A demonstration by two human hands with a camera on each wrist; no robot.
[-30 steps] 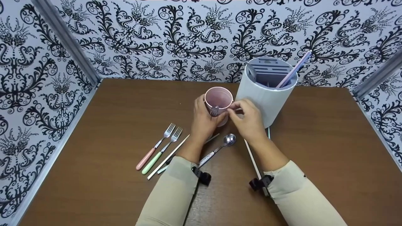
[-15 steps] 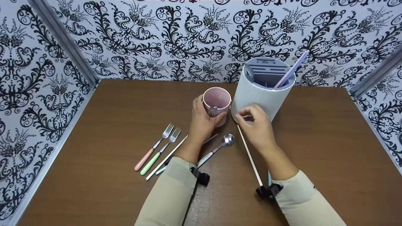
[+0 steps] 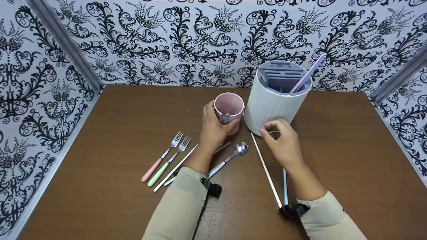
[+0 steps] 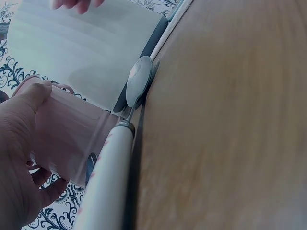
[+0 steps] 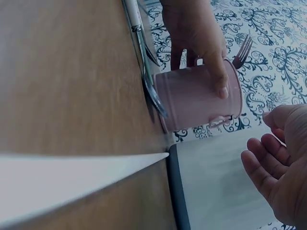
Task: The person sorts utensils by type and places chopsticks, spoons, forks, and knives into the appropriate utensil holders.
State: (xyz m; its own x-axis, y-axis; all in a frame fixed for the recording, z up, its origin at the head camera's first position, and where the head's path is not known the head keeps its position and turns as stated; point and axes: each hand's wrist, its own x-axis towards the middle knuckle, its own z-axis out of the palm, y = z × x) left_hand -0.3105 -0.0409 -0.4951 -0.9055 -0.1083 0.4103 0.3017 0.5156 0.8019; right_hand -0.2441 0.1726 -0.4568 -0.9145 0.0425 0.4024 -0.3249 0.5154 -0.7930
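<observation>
My left hand (image 3: 213, 128) grips a pink cup (image 3: 228, 103) upright on the table, thumb and fingers round its side. The tines of a fork (image 5: 243, 51) show past the cup's rim in the right wrist view. My right hand (image 3: 283, 143) hovers in front of the white oval utensil holder (image 3: 273, 106). Its fingers are loosely bent, with nothing between them. A spoon (image 3: 240, 149) with a patterned white handle lies below the cup, partly hidden by my left forearm. Near my right hand, a pale chopstick (image 3: 266, 166) and a blue stick (image 3: 285, 188) lie on the table.
Left of my left arm lie a pink-handled fork (image 3: 161, 158), a green-handled fork (image 3: 170, 160) and another pale chopstick (image 3: 175, 169). Purple sticks (image 3: 308, 73) lean out of the holder. Patterned wall panels (image 3: 166, 43) bound the wooden table (image 3: 126, 116).
My right hand has left the cup's rim and moved right and nearer to me, uncovering the upper end of the pale chopstick. My left hand keeps holding the cup.
</observation>
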